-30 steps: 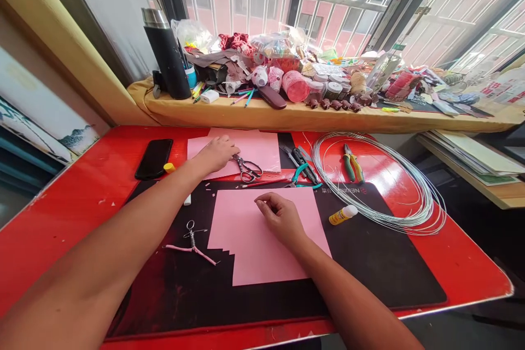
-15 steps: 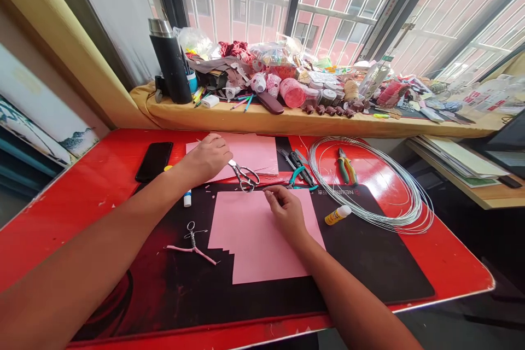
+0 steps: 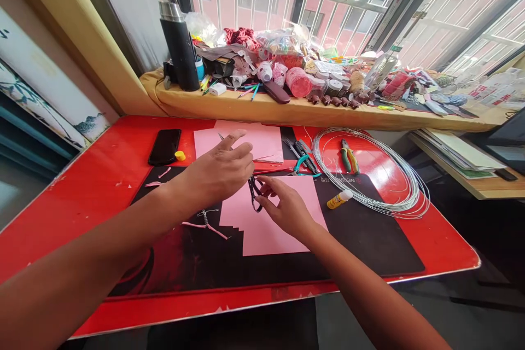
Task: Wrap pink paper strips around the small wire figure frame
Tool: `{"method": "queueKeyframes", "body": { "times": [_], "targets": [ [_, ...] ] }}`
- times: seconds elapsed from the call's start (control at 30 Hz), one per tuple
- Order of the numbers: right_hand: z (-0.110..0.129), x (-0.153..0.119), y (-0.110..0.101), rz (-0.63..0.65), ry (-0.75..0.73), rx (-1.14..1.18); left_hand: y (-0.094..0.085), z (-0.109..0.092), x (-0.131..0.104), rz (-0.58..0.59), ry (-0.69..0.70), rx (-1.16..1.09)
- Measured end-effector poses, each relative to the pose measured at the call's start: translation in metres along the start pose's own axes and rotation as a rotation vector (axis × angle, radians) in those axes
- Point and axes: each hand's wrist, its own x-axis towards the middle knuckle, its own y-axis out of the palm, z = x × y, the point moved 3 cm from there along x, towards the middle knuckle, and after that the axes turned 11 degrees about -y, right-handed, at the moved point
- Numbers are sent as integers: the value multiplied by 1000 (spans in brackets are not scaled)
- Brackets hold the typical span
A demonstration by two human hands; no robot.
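My left hand is closed around the scissors, whose tip shows above its fingers. The scissors' handle loops hang below it, and the fingers of my right hand are closed on them. Under both hands lies a pink sheet with a stepped lower left edge, on the black mat. To its left is a wire figure with pink-wrapped legs, partly behind my left forearm. More pink sheets lie beyond my hands.
A phone and a yellow cap lie at the left. Cutters, a glue stick, pliers and a wire coil are at the right. A crowded windowsill runs behind, with a black flask.
The scissors have turned to hang more upright, and my right hand has moved onto their loops. My left hand has shifted right and down. The view has tilted and shifted slightly.
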Motion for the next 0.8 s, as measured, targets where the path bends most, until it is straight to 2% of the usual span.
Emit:
{"method": "queueKeyframes", "body": {
  "times": [0.1,0.2,0.3,0.4,0.47,0.5,0.53,0.7,0.8],
  "targets": [
    [4,-5,2,55,17,58,0,-3,1,9,11,24],
    [6,-8,8,94,56,94,2,-8,3,13,3,-45],
    [5,-10,15,51,123,187,0,-14,-1,4,-1,-147],
    [0,-13,16,-60,238,481,-5,-16,-15,-143,-24,-233],
    [-5,-19,12,-152,333,675,-1,-12,-26,-300,-153,-270],
    [-8,-22,9,-190,371,746,7,-9,-30,-317,-228,-299],
    [-10,-27,5,-220,402,802,18,-7,-33,-298,-290,-338],
    [-11,-52,-13,-256,413,997,98,1,-32,168,-472,-366],
    [-7,-65,-17,-233,393,1087,128,6,-29,309,-519,-363]
  ]
}}
